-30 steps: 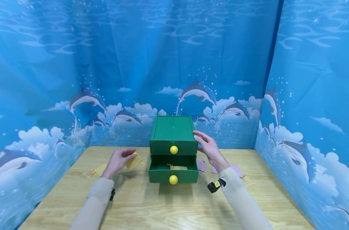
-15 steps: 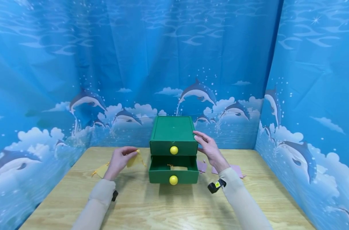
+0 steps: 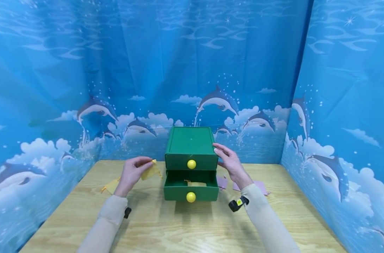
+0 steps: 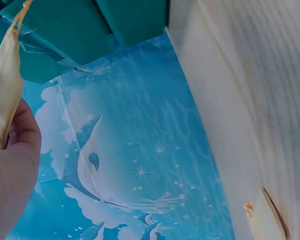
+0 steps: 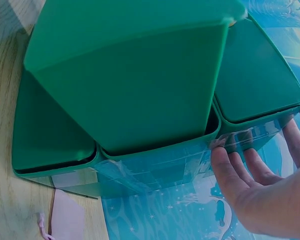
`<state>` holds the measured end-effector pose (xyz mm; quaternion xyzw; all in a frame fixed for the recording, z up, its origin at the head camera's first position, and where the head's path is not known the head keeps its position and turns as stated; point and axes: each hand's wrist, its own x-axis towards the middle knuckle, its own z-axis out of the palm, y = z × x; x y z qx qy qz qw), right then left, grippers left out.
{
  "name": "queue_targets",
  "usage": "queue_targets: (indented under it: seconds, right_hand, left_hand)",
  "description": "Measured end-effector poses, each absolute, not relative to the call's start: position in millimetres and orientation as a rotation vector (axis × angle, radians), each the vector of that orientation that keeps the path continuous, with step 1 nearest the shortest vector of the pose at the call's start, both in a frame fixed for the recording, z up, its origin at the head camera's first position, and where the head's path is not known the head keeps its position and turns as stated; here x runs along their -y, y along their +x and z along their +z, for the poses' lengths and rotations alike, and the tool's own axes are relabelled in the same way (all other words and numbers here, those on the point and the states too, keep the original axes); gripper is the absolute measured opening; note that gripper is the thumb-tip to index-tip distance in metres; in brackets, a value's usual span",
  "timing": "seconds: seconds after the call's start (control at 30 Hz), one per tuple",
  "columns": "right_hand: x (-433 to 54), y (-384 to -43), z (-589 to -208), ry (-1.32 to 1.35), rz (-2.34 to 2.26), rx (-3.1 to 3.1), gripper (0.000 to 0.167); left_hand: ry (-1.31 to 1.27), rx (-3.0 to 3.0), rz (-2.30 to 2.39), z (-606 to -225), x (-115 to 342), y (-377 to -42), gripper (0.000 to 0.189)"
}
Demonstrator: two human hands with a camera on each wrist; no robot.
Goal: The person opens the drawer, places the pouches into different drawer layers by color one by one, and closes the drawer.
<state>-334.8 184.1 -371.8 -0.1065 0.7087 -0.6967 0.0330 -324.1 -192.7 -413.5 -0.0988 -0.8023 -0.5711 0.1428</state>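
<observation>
A yellow drawstring pouch (image 3: 150, 171) is pinched by my left hand (image 3: 131, 175) beside the green drawer cabinet (image 3: 191, 140), its cord end pointing toward the cabinet. The left wrist view shows the pouch (image 4: 8, 75) between thumb and fingers. My right hand (image 3: 232, 165) rests its fingertips against the cabinet's right side near the top; in the right wrist view the fingers (image 5: 225, 167) are extended along that wall. Below the closed top drawer, a drawer (image 3: 176, 194) with a yellow knob is pulled out. Inside it lies a tan pouch (image 3: 196, 184), partly hidden by the drawer front.
Another yellow pouch (image 3: 111, 186) lies on the wooden table (image 3: 154, 228), partly behind my left wrist. To the cabinet's right are a pink pouch (image 3: 222, 183) and another pink piece (image 3: 260, 186) partly covered by my right arm. Dolphin-print curtains (image 3: 154, 70) enclose the table.
My left hand has risen slightly and moved a little to the right with the yellow pouch. The right hand and the pulled-out drawer have stayed in place.
</observation>
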Motion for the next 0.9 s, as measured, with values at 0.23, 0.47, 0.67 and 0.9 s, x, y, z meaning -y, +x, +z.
queue_targets:
  seconds: [0.23, 0.47, 0.67, 0.9]
  right_hand:
    - [-184, -336, -374, -0.317, -2.145, -2.204, 0.048]
    - [-184, -337, -375, -0.315, -2.151, -2.206, 0.048]
    - [-184, -337, -375, -0.313, -2.152, -2.202, 0.047]
    - [-184, -338, -375, -0.32, -2.137, -2.205, 0.047]
  left_hand:
    - [-0.315, 2.23, -1.66, -404, 189, -317, 0.03]
    - [-0.418, 2.137, -1.691, -396, 182, -312, 0.024]
    - [-0.464, 2.099, -1.743, -388, 176, -308, 0.019]
    - [-0.501, 2.086, -1.722, -366, 164, -286, 0.016]
